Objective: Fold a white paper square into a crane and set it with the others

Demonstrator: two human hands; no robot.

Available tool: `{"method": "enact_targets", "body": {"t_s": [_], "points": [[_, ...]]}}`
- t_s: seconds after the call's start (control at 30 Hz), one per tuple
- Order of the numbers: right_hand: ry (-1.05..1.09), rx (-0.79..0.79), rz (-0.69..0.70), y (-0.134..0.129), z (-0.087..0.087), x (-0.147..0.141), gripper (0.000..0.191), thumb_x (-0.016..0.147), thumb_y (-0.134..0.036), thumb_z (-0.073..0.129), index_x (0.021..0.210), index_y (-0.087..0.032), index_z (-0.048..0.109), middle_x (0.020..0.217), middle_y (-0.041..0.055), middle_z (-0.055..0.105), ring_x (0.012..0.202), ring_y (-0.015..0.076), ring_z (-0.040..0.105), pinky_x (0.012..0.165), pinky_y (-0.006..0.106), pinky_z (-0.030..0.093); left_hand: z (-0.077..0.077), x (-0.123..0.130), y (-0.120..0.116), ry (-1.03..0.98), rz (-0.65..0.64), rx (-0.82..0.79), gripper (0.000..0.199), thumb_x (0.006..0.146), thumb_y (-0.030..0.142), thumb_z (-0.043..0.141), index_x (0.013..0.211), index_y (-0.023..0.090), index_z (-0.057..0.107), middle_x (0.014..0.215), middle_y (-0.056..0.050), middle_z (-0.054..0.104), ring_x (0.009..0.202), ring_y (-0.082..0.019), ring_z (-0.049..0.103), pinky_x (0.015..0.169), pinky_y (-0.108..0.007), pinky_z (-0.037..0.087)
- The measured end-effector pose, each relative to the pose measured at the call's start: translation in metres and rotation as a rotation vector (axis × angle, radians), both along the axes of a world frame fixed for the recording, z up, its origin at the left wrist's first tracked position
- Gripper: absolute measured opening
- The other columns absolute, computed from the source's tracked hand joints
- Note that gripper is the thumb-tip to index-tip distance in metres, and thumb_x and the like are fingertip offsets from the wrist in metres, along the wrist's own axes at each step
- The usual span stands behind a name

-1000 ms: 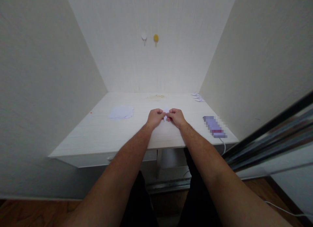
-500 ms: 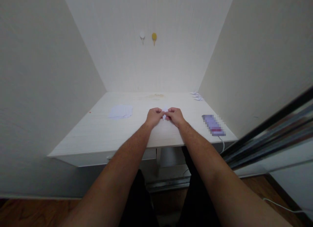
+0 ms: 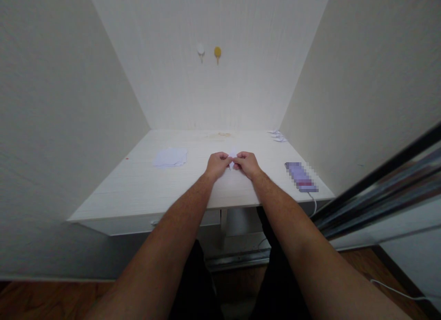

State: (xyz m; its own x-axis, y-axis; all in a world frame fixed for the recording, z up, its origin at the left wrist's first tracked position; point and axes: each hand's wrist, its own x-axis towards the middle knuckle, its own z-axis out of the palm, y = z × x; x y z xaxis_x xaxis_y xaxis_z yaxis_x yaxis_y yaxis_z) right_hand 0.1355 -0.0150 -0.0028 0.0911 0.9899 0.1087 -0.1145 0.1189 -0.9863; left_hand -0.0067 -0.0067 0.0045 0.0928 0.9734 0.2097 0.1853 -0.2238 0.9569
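Close together above the white desk [image 3: 138,186], my left hand [image 3: 218,164] and my right hand [image 3: 246,163] both pinch a small folded piece of white paper [image 3: 232,153]. Thumbs and fingertips meet near its middle, hiding much of it. One narrow point of the paper shows below the fingers. To the left lies a loose stack of white paper sheets [image 3: 170,157]. Several small folded paper shapes [image 3: 278,136] rest at the far right corner of the desk.
A phone [image 3: 300,176], blurred by pixels, lies at the right with a white cable [image 3: 314,205] hanging over the front edge. Walls enclose the desk at left, right and back. Two hooks, one white [image 3: 200,49] and one yellow [image 3: 217,52], are on the back wall.
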Motion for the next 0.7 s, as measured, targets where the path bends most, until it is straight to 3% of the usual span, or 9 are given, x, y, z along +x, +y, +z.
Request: {"method": "enact_targets", "body": {"t_s": [0.7], "points": [[-0.032,0.002,-0.004,0.0012,-0.0046,-0.0002,0.023,0.053,-0.029,0.074,0.06,-0.02,0.054,0.043,-0.0054,0.053,0.038,0.0087,0.048,0.04,0.021,0.035,0.0027,-0.0015,-0.0015,0.081,0.025,-0.01,0.014,0.073,0.027,0.067,0.064,0.017,0.064,0.054,0.001,0.061,0.049,-0.01,0.051,0.052,-0.024,0.037]]}}
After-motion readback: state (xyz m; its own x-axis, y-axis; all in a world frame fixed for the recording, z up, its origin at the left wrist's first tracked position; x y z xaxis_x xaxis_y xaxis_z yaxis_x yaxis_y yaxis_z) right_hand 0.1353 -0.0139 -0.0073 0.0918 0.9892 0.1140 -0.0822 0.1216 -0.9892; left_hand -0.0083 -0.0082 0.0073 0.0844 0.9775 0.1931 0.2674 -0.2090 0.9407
